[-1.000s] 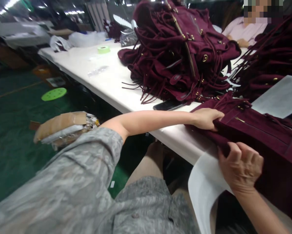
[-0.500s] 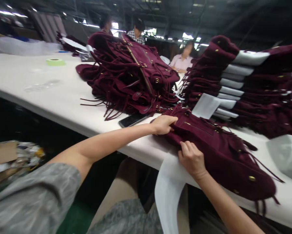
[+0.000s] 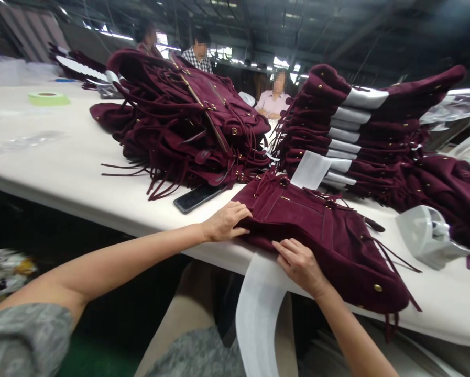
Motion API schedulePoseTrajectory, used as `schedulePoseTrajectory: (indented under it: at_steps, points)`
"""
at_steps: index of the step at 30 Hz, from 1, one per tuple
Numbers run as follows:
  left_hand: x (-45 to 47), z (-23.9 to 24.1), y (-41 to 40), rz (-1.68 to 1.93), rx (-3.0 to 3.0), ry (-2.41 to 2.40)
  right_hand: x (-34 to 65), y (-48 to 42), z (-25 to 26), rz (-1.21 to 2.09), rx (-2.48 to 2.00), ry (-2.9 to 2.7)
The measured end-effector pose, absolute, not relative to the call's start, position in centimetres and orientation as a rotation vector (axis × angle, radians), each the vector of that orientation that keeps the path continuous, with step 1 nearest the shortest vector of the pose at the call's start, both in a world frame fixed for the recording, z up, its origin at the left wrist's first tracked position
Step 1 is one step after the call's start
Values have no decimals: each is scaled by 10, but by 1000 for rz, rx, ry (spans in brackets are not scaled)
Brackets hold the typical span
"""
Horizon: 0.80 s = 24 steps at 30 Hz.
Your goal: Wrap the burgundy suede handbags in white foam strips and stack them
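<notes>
A maroon suede bag [image 3: 313,230] with brass studs and a zip pocket lies on its side along the front edge of the table. My left hand [image 3: 227,221] pinches its left end, thumb below and fingers on top. Curled at the near side, the fingers of my right hand [image 3: 299,262] hold the bag's lower edge; their tips are partly hidden by the fabric. A white paper strip [image 3: 258,314] comes from under the bag and hangs over the table edge. Another white paper piece [image 3: 310,170] sticks up behind the bag.
Heaped maroon bags [image 3: 187,120] with dangling cords stand behind a black phone [image 3: 199,198]. To the right rises a stack of bags [image 3: 317,115] with white paper bands. A white tape dispenser [image 3: 431,235] and a green tape roll [image 3: 48,98] lie on the table [image 3: 77,141]. People sit beyond.
My left hand has shifted left along the bag and its fingers have straightened. The bag's near side now gapes between my hands. The whole view has swung to the right.
</notes>
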<state>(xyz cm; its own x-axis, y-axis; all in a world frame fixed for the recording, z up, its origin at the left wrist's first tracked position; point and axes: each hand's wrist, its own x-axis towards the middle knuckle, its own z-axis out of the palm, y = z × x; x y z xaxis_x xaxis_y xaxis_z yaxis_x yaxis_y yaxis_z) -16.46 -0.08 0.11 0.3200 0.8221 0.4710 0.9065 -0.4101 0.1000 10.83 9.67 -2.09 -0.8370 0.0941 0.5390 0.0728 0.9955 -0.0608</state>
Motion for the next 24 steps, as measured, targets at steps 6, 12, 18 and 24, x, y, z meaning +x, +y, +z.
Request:
schedulePoseTrajectory:
  at_steps: [6,12,18,24]
  points:
    - [-158,25,3,-370,-2516,-1886,110,93,-23,-79,-126,-2682]
    - [-145,31,12,-225,-2549,-1672,108,90,-26,-340,-208,-2617]
    - [-161,6,6,-351,-2312,-1370,102,90,-37,-36,-188,-2577]
    - [-166,-18,-3,-485,-2186,-1202,109,66,-42,0,-411,-2566]
